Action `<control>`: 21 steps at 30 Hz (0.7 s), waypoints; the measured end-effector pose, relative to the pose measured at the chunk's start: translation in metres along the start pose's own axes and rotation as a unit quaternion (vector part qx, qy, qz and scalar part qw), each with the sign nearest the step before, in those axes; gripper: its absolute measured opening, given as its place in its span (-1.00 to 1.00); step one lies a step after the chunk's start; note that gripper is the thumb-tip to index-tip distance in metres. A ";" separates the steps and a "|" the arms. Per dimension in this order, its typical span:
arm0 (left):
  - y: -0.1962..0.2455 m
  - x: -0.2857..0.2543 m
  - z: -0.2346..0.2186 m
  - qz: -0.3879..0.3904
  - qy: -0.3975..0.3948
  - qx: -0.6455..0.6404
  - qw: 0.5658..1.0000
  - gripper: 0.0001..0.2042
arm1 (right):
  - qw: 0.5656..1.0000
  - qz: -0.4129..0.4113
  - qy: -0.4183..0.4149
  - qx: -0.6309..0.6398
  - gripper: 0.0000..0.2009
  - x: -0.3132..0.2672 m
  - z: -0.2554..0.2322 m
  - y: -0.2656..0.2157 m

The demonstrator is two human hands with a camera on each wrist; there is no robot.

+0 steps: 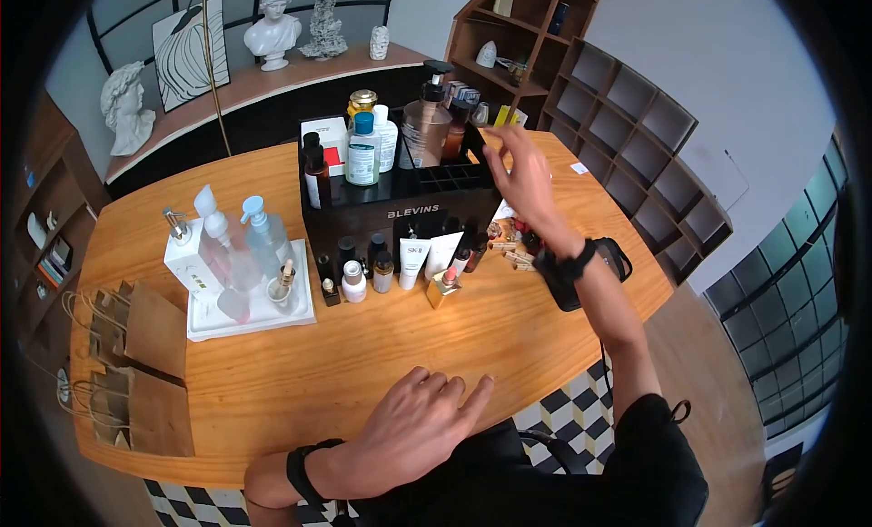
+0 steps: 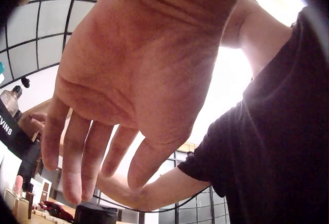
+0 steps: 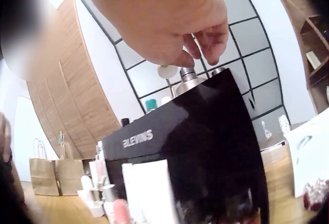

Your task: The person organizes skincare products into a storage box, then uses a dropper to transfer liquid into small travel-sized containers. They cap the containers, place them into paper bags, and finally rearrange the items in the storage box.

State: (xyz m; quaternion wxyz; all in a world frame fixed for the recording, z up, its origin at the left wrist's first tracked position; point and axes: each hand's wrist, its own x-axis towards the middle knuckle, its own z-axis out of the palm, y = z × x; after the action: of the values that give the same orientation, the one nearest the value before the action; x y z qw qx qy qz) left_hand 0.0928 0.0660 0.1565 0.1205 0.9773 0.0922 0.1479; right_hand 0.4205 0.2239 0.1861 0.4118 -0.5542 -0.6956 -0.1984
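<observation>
A black organizer box (image 1: 354, 225) lettered BLEVINS stands toward the back of the wooden table. Inside are a clear bottle with a teal cap (image 1: 363, 154), a white bottle (image 1: 385, 141), a large pump bottle (image 1: 425, 127) and a white carton (image 1: 324, 132). Over the box's right end my right hand (image 1: 527, 177) hovers with loosely bent fingers, and nothing shows between them in the right wrist view. My left hand (image 1: 418, 422) hangs palm down near the table's front edge, fingers relaxed and holding nothing. Before the box stand two white tubes (image 1: 414, 262) and a gold-based lipstick (image 1: 444, 286).
On the left, a white tray (image 1: 254, 325) bears pump bottles and a small cup. Brown paper bags (image 1: 159, 413) stand at the left edge. To the right lie a black pouch (image 1: 568, 291) and small wooden pieces (image 1: 520, 257). Several small bottles (image 1: 382, 273) line the box's front.
</observation>
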 end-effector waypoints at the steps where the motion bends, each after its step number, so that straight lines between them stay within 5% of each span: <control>1: 0.000 0.000 -0.001 0.000 -0.001 -0.001 1.000 -0.51 | 1.000 -0.013 0.010 -0.014 -0.65 0.014 0.009 0.015; 3: 0.000 0.000 -0.004 0.000 -0.001 0.002 1.000 -0.51 | 0.998 -0.060 0.022 -0.015 -0.59 0.041 0.026 0.039; 7: -0.001 -0.001 -0.005 -0.008 -0.005 -0.008 1.000 -0.52 | 0.999 -0.025 -0.028 0.019 -0.46 0.070 0.053 0.055; 9: 0.000 0.000 -0.006 -0.008 -0.008 -0.006 1.000 -0.52 | 0.979 0.123 -0.144 0.077 -0.41 0.073 0.053 0.050; 14: 0.000 0.000 0.000 -0.011 -0.008 -0.021 1.000 -0.53 | 0.976 0.144 -0.134 0.094 -0.37 0.068 0.059 0.063; 17: 0.000 0.001 0.000 -0.007 -0.006 -0.016 1.000 -0.54 | 0.983 0.125 -0.087 0.105 -0.36 0.058 0.047 0.051; 21: -0.001 0.001 -0.001 -0.017 -0.009 -0.022 1.000 -0.54 | 0.979 0.054 0.125 0.152 -0.37 0.053 0.016 0.027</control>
State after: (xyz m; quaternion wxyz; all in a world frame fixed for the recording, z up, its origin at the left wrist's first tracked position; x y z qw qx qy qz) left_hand 0.0937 0.0674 0.1576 0.1454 0.9740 0.1044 0.1386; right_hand 0.4373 0.2761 0.2133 0.5848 -0.4927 -0.6299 -0.1360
